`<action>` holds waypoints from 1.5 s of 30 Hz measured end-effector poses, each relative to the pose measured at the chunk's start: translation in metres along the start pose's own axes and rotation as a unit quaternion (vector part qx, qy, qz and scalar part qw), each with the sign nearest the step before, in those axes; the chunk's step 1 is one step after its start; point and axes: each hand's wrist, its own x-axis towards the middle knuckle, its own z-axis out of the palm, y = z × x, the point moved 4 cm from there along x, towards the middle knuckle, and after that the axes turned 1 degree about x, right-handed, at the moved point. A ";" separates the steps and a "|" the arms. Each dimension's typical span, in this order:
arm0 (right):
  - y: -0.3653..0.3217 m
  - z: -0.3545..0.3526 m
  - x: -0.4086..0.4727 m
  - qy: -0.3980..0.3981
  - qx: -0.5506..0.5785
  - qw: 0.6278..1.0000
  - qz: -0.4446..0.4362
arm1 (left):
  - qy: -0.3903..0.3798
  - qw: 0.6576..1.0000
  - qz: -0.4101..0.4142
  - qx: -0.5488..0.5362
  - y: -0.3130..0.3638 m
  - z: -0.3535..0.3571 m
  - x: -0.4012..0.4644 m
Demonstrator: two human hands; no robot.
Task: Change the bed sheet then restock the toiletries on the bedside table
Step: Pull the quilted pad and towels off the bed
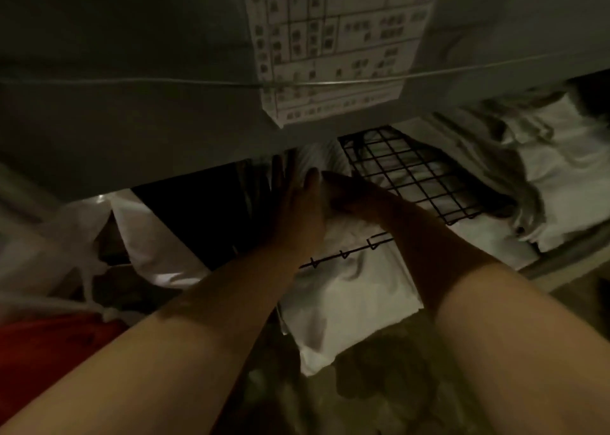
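where both hands met under the grey shelf edge (pixel 165 157), the left hand (pixel 298 210) lay flat with straight fingers against folded white sheets (pixel 346 289), while the right hand (pixel 350 193) curled onto them beside it; a black wire grid (pixel 419 174) stood just right.

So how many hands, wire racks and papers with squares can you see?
Bare hands: 2, the left hand and the right hand, reaching together into folded white linen.
Black wire grid racks: 1.
White printed chart papers: 1.
Total: 4.
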 end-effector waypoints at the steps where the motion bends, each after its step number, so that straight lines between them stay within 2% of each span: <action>1: -0.001 -0.003 0.001 0.010 -0.005 1.000 -0.016 | -0.031 0.999 -0.006 -0.014 -0.003 0.006 0.006; 4: 0.003 -0.009 0.001 0.009 0.015 0.999 -0.044 | -0.075 0.993 -0.090 0.011 -0.019 0.027 0.010; 7: 0.009 -0.002 -0.003 0.009 0.052 0.998 -0.022 | -0.097 0.980 -0.171 0.020 -0.031 0.046 0.002; 9: 0.015 0.007 -0.010 0.057 -0.017 0.998 0.006 | -0.103 0.972 -0.204 -0.049 -0.031 0.050 0.003; 11: 0.015 0.019 -0.024 0.130 -0.169 0.977 -0.017 | -0.096 0.965 -0.225 -0.093 -0.032 0.049 0.006; 13: 0.017 0.033 -0.033 0.158 -0.196 0.966 -0.057 | -0.087 0.980 -0.178 -0.003 -0.032 0.046 0.006; 15: 0.024 0.037 -0.034 0.137 -0.181 0.973 -0.041 | -0.097 0.984 -0.115 0.095 -0.034 0.043 -0.001; 16: 0.024 0.036 -0.036 0.129 -0.179 0.975 -0.031 | -0.112 0.981 -0.111 0.113 -0.034 0.042 -0.004; 18: 0.023 0.037 -0.044 0.123 -0.179 0.976 -0.014 | -0.147 0.975 -0.134 0.097 -0.031 0.037 -0.006; 20: 0.018 0.037 -0.059 0.138 -0.173 0.975 0.003 | -0.153 0.979 -0.134 0.031 -0.017 0.027 -0.005; 22: 0.017 0.033 -0.080 0.166 -0.177 0.970 0.023 | -0.144 0.987 -0.071 -0.009 0.007 0.016 -0.002; 24: 0.018 0.019 -0.107 0.199 -0.193 0.959 0.057 | -0.130 0.991 0.020 0.024 0.032 0.005 -0.003; 27: 0.031 -0.001 -0.171 0.256 -0.193 0.935 0.150 | -0.123 0.973 0.184 0.060 0.079 -0.007 -0.024; 30: 0.043 0.004 -0.258 0.319 -0.153 0.899 0.257 | -0.162 0.917 0.349 0.103 0.117 -0.005 -0.075; 34: 0.050 0.044 -0.386 0.387 -0.102 0.832 0.385 | -0.201 0.805 0.531 0.170 0.150 0.023 -0.166; 37: 0.053 0.093 -0.507 0.460 -0.064 0.748 0.475 | -0.246 0.690 0.644 0.220 0.171 0.047 -0.277; 40: 0.040 0.162 -0.629 0.522 -0.018 0.644 0.559 | -0.269 0.575 0.741 0.219 0.180 0.054 -0.406; 42: 0.019 0.225 -0.693 0.540 0.018 0.580 0.610 | -0.278 0.516 0.785 0.202 0.176 0.050 -0.493; 45: -0.018 0.333 -0.755 0.531 0.074 0.523 0.663 | -0.271 0.455 0.834 0.157 0.167 0.035 -0.610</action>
